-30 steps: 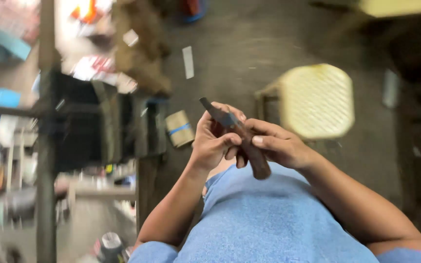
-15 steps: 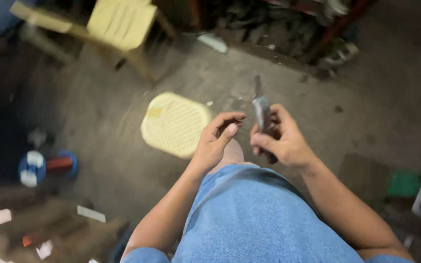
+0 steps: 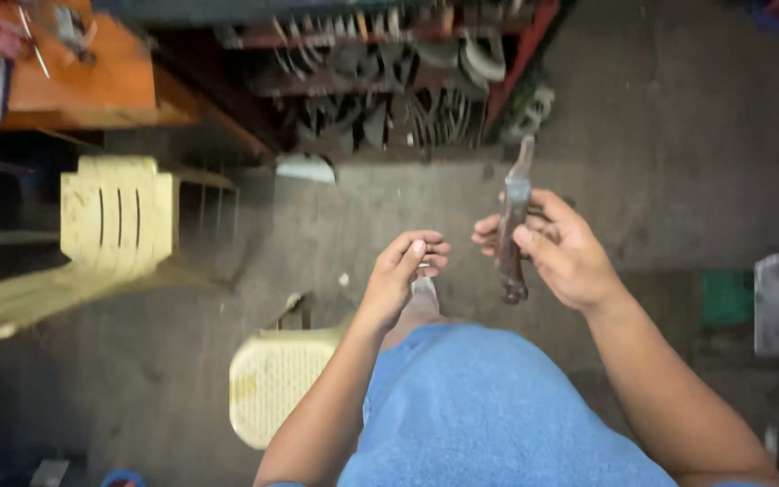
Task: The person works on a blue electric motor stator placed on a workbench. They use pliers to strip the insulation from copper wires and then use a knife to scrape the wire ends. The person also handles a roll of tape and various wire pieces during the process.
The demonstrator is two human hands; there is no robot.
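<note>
Grey concrete floor (image 3: 660, 162) fills the view, worn and dusty, with a red metal rack (image 3: 389, 81) of curved blades at twelve o'clock and an orange workbench (image 3: 74, 81) at ten. Pale yellow plastic chair (image 3: 114, 216) stands at nine, a matching stool (image 3: 277, 383) at seven. Right hand (image 3: 565, 257) grips a dark knife (image 3: 511, 225) upright, thumb pressed on it. Left hand (image 3: 403, 271), just beside it, is loosely curled (possibly pinching something small, too blurred to tell).

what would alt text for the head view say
Seen from above, a person's right hand holds a long dark metal tool upright, while the left hand curls empty beside it. A pale yellow plastic stool stands on the concrete floor.
</note>
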